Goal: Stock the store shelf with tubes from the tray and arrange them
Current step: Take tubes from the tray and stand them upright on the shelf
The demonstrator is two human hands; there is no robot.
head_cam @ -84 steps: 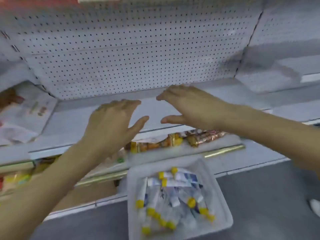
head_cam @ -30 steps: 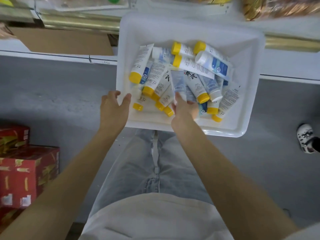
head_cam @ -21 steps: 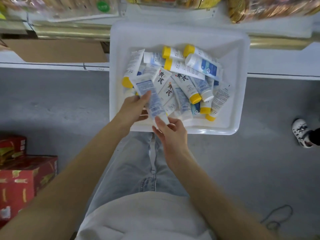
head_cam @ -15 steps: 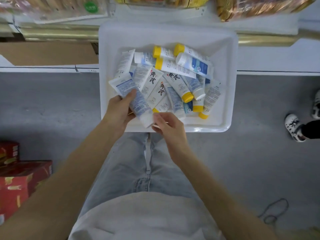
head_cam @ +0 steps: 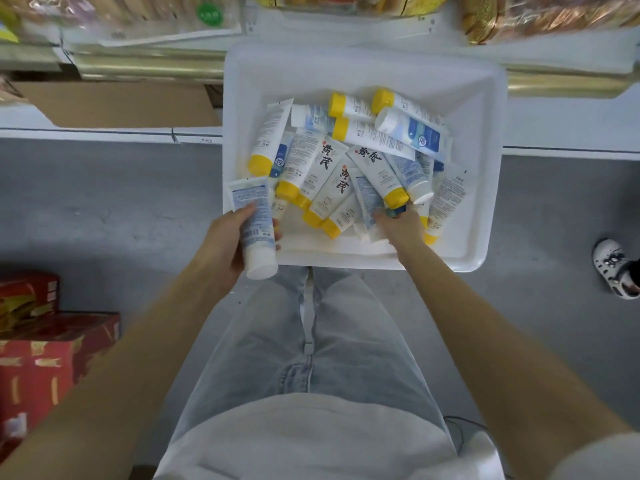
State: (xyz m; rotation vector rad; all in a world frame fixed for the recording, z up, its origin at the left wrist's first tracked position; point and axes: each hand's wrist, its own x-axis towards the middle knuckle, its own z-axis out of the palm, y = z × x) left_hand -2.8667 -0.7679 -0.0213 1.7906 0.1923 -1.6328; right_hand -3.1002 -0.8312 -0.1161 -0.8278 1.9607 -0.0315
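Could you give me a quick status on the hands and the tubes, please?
Left hand holding one white-capped tube. Right hand in the tray, on the pile. Nothing blocking.

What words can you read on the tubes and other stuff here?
"黄芪" in black brush letters on a white tube with a yellow cap.
"黄芪" again on the tube beside it.
"控" in a round blue badge on a tube at the left of the pile.
Small print on the tube in the left hand: too small to read.
Green sticker on a shelf packet: blurred.
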